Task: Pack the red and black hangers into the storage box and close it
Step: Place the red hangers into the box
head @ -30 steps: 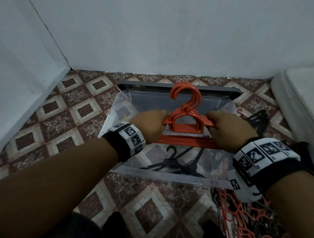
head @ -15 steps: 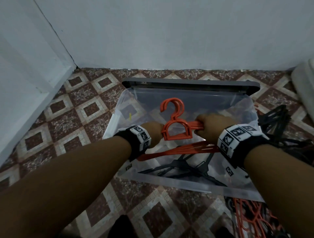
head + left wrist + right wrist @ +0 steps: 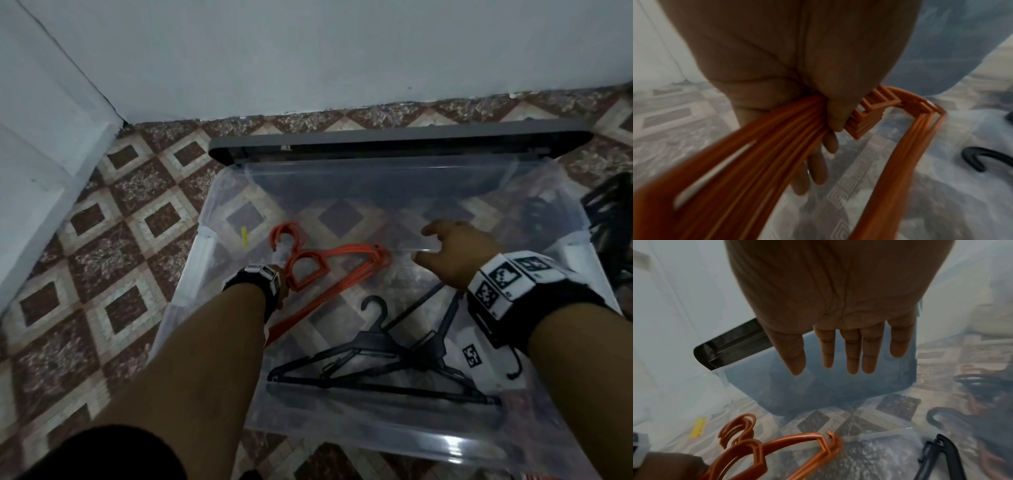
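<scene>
Both forearms reach down into the clear storage box, which stands open on the tiled floor with its grey lid lying behind the far wall. The left hand is low near the box's left wall, palm turned down; its thumb pinches one shoulder of a stacked bundle of red hangers against the fingers, which run nearly straight beneath the bundle. The bundle lies aslant over the box bottom, hooks toward the far left corner, its long bars trailing back under the left wrist. The right hand hovers over the middle of the box, just right of the bundle's free end and apart from it; the right wrist view shows its fingers straight, spread slightly, holding nothing. Black hangers lie on the box bottom by the near wall, under the right wrist. More black hangers sit outside, past the box's right wall.
</scene>
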{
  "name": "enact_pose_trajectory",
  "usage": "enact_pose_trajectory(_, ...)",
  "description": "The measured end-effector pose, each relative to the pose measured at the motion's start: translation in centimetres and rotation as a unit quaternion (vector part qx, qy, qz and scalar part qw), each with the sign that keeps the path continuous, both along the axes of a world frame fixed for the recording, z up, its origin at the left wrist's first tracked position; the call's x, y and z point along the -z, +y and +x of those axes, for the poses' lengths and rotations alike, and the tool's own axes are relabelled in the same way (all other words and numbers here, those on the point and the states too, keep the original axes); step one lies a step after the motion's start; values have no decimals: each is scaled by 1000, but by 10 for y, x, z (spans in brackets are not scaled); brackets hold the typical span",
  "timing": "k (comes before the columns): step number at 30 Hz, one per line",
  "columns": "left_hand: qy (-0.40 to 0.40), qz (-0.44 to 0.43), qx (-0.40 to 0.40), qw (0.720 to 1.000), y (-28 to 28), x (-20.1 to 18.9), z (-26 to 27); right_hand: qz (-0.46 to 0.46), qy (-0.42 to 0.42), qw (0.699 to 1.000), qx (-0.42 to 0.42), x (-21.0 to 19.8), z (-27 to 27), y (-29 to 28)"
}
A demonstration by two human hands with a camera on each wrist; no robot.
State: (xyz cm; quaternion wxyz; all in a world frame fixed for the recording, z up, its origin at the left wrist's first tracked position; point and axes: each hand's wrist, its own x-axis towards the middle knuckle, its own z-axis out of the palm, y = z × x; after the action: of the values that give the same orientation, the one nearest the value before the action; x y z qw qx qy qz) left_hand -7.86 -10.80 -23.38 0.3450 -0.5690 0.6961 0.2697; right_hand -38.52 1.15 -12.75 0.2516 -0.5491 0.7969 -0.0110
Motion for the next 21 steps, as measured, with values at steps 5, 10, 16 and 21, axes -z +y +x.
enact_pose_trajectory(5,-110,-52,84,989,7,34,6,23,6,1000,1,15,-10,1)
enact_pose_trajectory(10,-107,-78,51,990,8,46,1,42,14,999,-1,20,-7,3)
enact_pose_trajectory(16,-129,-79,44,988,11,49,-8,44,-1,999,10,18,-8,4)
enact_pose_trajectory(21,-141,-74,77,984,9,40,-13,46,-18,999,24,18,-14,5)
